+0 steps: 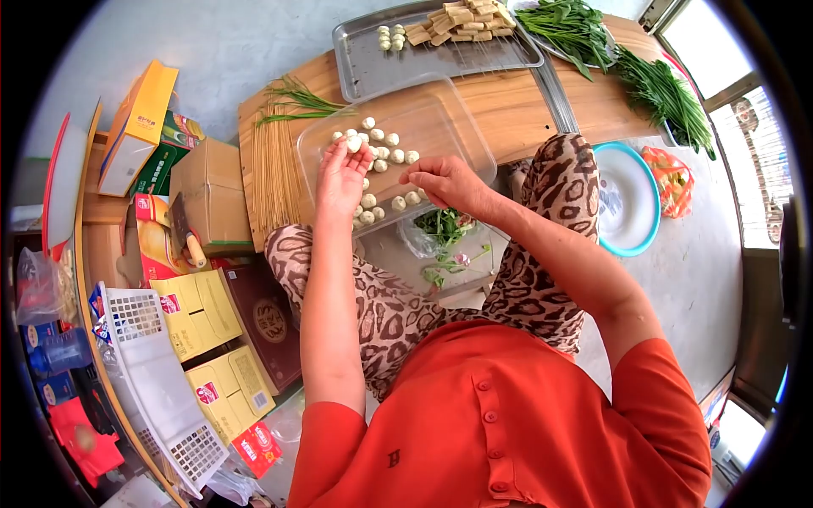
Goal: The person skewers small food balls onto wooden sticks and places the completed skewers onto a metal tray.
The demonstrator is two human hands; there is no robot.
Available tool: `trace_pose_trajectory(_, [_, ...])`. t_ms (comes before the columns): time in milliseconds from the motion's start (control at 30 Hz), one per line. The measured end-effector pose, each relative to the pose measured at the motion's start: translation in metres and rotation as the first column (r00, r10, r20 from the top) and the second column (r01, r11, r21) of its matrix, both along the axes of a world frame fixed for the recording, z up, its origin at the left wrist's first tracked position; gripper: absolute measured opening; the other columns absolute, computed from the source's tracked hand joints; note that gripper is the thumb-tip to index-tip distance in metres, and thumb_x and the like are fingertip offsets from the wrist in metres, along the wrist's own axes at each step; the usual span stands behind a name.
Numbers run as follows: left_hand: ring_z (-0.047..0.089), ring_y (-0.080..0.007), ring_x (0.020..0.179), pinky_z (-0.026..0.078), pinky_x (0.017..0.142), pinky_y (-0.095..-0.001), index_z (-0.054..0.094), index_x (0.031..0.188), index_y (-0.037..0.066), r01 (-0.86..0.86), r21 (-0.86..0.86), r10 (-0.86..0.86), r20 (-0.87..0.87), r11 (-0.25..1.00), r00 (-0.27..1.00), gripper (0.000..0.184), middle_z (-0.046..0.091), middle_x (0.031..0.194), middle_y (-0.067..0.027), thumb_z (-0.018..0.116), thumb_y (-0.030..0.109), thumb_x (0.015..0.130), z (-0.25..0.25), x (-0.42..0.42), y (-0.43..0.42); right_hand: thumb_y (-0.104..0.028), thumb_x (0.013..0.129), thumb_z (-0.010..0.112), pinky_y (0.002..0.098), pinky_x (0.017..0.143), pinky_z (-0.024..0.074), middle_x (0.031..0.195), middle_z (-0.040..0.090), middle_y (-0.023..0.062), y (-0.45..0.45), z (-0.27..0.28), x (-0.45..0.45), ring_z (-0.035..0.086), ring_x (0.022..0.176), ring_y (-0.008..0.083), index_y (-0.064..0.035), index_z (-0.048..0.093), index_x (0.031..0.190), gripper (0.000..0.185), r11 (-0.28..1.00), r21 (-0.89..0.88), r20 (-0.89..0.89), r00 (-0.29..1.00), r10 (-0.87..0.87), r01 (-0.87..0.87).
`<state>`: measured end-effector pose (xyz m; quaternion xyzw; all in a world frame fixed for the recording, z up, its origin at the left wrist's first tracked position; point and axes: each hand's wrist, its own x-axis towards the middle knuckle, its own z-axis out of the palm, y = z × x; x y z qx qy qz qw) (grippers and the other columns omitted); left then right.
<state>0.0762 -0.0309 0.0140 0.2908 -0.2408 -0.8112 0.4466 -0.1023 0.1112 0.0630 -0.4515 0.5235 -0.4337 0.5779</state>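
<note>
Pale round balls (pixel 396 157): in the head view, most lie loose in the clear rectangular plastic tray (pixel 440 110) on the brown wooden tabletop (pixel 508 106); one is in the left hand.
Left hand (pixel 340 173): palm up above the tray's left part, grip closed lightly around one ball (pixel 354 145) at the fingertips.
Right hand (pixel 450 182): over the near edge, fingers pinched together; whether they hold anything, cannot tell.
Grey rectangular metal tray (pixel 364 63): behind, with a small group of pale balls beside stacked tan rolled pieces (pixel 461 24).
White basin with turquoise rim (pixel 628 203): right of the knees, near an orange-red plastic bag (pixel 669 180).
</note>
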Motion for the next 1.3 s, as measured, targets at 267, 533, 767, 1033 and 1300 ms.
trace_pose_trajectory(267, [0.058,-0.0241,0.097,0.049,0.091,-0.0376,0.055,0.1,-0.002,0.002,0.074,0.002,-0.053,0.997,0.999,0.018,0.058,0.104,-0.0136,0.059,0.012,0.089,-0.0029,-0.0041,-0.0029,-0.015,0.091,0.051,0.0241,0.042,0.0341,0.053,0.047,-0.0013,-0.0021,0.0013,0.0024,0.041,0.044,0.0063,-0.0014,0.064,0.096,0.02,0.999,-0.004,0.007,0.999,-0.043,0.043])
trace_pose_trajectory(533, [0.058,-0.0241,0.098,0.05,0.09,-0.037,0.055,0.102,-0.003,0.017,0.05,-0.014,-0.067,0.999,0.998,0.02,0.059,0.105,-0.0143,0.057,0.012,0.089,-0.0045,-0.0054,-0.003,-0.016,0.091,0.051,0.0244,0.042,0.0345,0.052,0.047,-0.001,-0.0028,0.0007,0.0018,0.042,0.044,0.0067,-0.0011,0.064,0.096,0.021,0.999,-0.015,-0.018,0.999,-0.046,0.046])
trace_pose_trajectory(767, [0.059,-0.0239,0.098,0.049,0.091,-0.0365,0.056,0.102,-0.003,0.019,0.047,-0.015,-0.08,0.999,0.997,0.02,0.059,0.105,-0.0141,0.058,0.011,0.089,-0.0026,-0.0066,-0.0016,-0.018,0.094,0.048,0.0213,0.043,0.0307,0.05,0.042,-0.0039,-0.0017,0.0042,0.0029,0.037,0.043,0.0043,-0.0008,0.061,0.101,0.023,0.999,0.01,-0.041,0.999,-0.034,0.035])
trace_pose_trajectory(1033, [0.059,-0.023,0.096,0.051,0.088,-0.0356,0.058,0.103,0.006,0.04,0.025,-0.038,-0.09,0.999,0.995,0.015,0.061,0.101,-0.0102,0.058,0.007,0.088,0.0026,-0.0081,0.0031,-0.017,0.094,0.047,0.0212,0.043,0.0306,0.05,0.041,-0.0038,-0.0001,0.0029,0.0027,0.037,0.043,0.0041,-0.0001,0.061,0.101,0.023,0.999,-0.004,-0.078,0.996,-0.039,0.039])
trace_pose_trajectory(1300, [0.059,-0.022,0.098,0.049,0.09,-0.0357,0.059,0.099,0.006,0.081,-0.016,-0.082,-0.094,0.997,0.992,0.013,0.06,0.104,-0.0094,0.062,0.008,0.086,0.004,-0.0065,0.0032,-0.017,0.094,0.048,0.0209,0.043,0.0314,0.052,0.043,-0.0041,0.0005,-0.003,0.0023,0.038,0.044,0.004,0.0,0.061,0.101,0.023,0.998,-0.022,-0.052,0.997,-0.057,0.056])
